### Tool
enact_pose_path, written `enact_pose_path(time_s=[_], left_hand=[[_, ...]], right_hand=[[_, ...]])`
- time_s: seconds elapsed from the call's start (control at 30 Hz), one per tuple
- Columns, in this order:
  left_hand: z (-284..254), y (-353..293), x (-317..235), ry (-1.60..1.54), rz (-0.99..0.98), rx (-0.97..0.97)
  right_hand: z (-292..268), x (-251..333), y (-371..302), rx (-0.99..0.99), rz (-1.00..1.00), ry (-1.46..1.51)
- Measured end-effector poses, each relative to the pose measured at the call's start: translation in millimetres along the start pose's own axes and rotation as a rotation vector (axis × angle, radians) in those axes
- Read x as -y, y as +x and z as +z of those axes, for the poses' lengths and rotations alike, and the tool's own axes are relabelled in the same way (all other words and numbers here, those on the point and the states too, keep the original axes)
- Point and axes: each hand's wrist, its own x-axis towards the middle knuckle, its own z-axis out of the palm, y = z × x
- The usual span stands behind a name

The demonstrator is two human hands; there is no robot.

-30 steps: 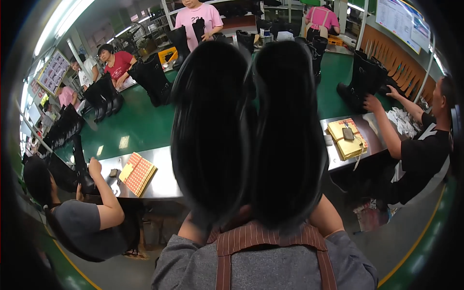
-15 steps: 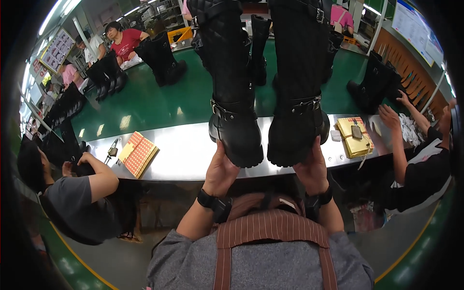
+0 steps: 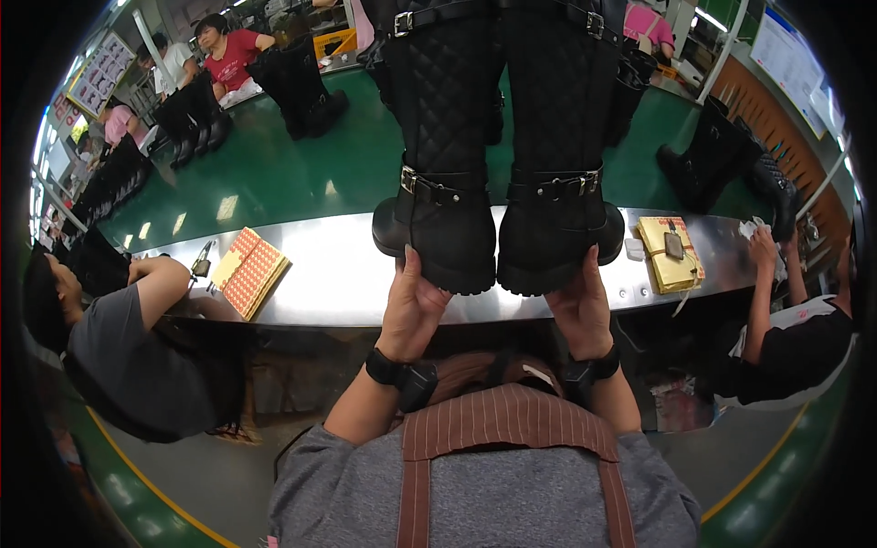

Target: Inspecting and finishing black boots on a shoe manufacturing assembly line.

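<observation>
Two tall black boots with quilted shafts and buckled ankle straps hang upright in front of me, over the metal table edge. My left hand (image 3: 413,309) grips the left boot (image 3: 448,219) low at the sole, thumb up on its side. The right boot (image 3: 552,219) rests in my right hand (image 3: 583,306) the same way, its fingers partly hidden beneath the boot. The heels nearly touch in the middle, while the toes point outward. Silver buckles show on the ankle straps and near the tops, which run out of view.
A metal ledge (image 3: 329,292) fronts a green work surface (image 3: 247,187) carrying more black boots (image 3: 297,91). Card stacks lie left (image 3: 251,274) and right (image 3: 670,256). Co-workers sit at both sides; the right one (image 3: 776,338) holds white cloth or paper beside a boot (image 3: 776,192).
Both boots have turned in my hands, so their toes swing outward and their heels come together. At right, the co-worker's hands have moved to a boot with something white.
</observation>
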Motion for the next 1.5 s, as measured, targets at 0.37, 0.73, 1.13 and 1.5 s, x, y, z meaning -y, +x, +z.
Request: enact_pose_path(time_s=[0.37,0.73,1.13,1.5], left_hand=[[-8.7,5.8,2.4,-0.010,-0.022,-0.009],[-9.8,3.0,7.7,-0.015,0.019,0.059],[-20.7,3.7,17.5,-0.045,-0.002,0.054],[-27.0,3.7,14.5,-0.050,-0.031,0.093]], right_hand=[[7.4,-2.9,0.9,-0.013,-0.052,0.013],[-7.5,-7.7,3.1,0.017,-0.036,-0.004],[-32.2,-23.1,4.4,0.073,-0.108,-0.014],[-36.3,-20.8,2.1,0.065,-0.068,0.010]])
